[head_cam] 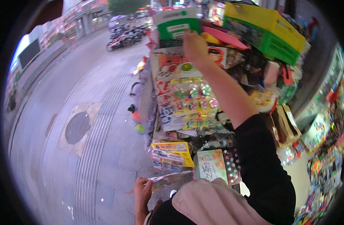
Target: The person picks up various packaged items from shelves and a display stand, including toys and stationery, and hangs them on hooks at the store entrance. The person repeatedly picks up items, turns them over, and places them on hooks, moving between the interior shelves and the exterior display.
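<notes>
My right hand (195,46) reaches across the stall to an upright green and white printed card (176,21). Its fingers overlap the card's lower right part and look closed on it, though blur hides the thumb. Low in the picture, my left hand (143,189) pinches one end of a thin, clear plastic-wrapped package (170,180). Beneath my right forearm lies a large display sheet of small toys in plastic bubbles (189,95). Between my body and that sheet are a yellow-backed blister pack (172,154) and a pale printed box (211,164).
A yellow and green carton (265,31) stands at the far right of the stall. An open brown cardboard box (286,125) sits by my right elbow. Shelves of packaged goods (327,174) run along the right. Paved walkway (118,135) lies left; motorbikes (127,38) are parked beyond.
</notes>
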Demonstrator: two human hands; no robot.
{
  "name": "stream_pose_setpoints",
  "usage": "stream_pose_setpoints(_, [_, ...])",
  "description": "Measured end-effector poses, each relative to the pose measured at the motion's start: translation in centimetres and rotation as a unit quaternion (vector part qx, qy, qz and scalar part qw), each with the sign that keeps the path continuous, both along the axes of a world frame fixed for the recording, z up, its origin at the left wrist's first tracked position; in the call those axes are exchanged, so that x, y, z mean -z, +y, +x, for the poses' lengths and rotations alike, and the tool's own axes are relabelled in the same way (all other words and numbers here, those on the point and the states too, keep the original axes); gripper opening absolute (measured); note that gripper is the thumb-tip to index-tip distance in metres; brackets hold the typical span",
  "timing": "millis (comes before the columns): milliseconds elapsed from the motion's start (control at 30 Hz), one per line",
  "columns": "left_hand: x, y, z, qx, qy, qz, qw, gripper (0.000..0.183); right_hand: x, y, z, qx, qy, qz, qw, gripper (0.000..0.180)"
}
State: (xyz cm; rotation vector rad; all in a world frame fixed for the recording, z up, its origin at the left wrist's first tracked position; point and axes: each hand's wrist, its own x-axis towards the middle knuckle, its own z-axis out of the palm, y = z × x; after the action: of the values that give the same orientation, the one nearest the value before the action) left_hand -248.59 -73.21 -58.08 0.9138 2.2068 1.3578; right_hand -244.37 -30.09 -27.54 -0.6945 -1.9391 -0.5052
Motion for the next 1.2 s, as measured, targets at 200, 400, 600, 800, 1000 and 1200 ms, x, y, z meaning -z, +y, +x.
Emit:
stream_pose_setpoints(200, [-2.2,1.9,-0.5,0.081,-0.006,0.042,0.996,0.011,3.4,-3.5,8.7,-0.027,0.080,-0.034,0.996,0.012])
stream_pose_setpoints(400, [-2.3,3.7,-2.1,0.076,-0.046,0.053,0.995,0.014,1.7,-5.3,19.3,-0.043,0.237,0.082,0.967,0.013])
stream_pose_setpoints(600, [-1.8,5.7,-1.8,0.086,-0.027,0.005,0.996,0.014,-0.3,-4.5,28.2,0.021,0.279,0.055,0.958,0.009])
stream_pose_setpoints(800, [-1.5,6.7,-2.0,0.076,0.011,0.055,0.996,0.013,2.1,-1.4,35.3,0.114,0.251,0.042,0.960,0.007])
stream_pose_setpoints(1000, [-1.6,7.4,-0.9,0.022,-0.056,0.055,0.997,0.014,2.5,6.0,43.5,0.168,0.231,0.039,0.958,0.006])
stream_pose_setpoints(1200, [-3.4,8.6,1.4,-0.016,0.008,0.053,0.998,0.017,1.1,14.7,48.0,0.120,0.240,0.012,0.963,0.007])
